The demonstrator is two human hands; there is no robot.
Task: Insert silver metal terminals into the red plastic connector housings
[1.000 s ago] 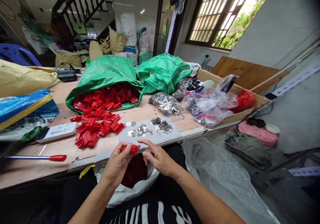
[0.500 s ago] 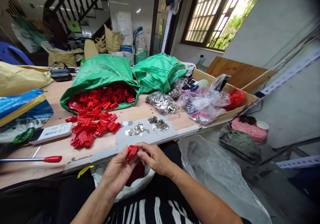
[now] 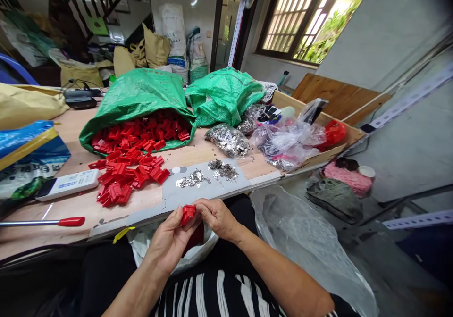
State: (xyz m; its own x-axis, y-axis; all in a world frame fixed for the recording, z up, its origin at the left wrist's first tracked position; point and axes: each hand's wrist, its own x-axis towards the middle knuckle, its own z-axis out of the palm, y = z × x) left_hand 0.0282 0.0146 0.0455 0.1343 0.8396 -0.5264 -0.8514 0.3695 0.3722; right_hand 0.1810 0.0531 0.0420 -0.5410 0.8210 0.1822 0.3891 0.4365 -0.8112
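Observation:
Between my hands, just in front of the table edge, is a small red plastic piece (image 3: 188,214). My left hand (image 3: 170,241) grips it from the left with thumb and fingers. The thumb and forefinger of my right hand (image 3: 218,219) are pinched at its right side; whether they hold a small part there is too small to tell. Beyond, on a grey sheet (image 3: 173,194), lie small silvery metal pieces (image 3: 194,179) and a darker heap (image 3: 224,170). Red pieces (image 3: 123,178) are piled left of the sheet, spilling from a green sack (image 3: 141,88).
A white bag (image 3: 139,246) hangs open below my hands. At left are a white box (image 3: 71,185) and a red-handled lever (image 3: 71,221). A clear bag of metal parts (image 3: 228,140) and a carton (image 3: 339,149) of plastic bags stand at right. Clear plastic (image 3: 293,241) lies lower right.
The view has shifted slightly. My right hand's fingers have closed into a tighter pinch beside the red piece, which my left hand still holds.

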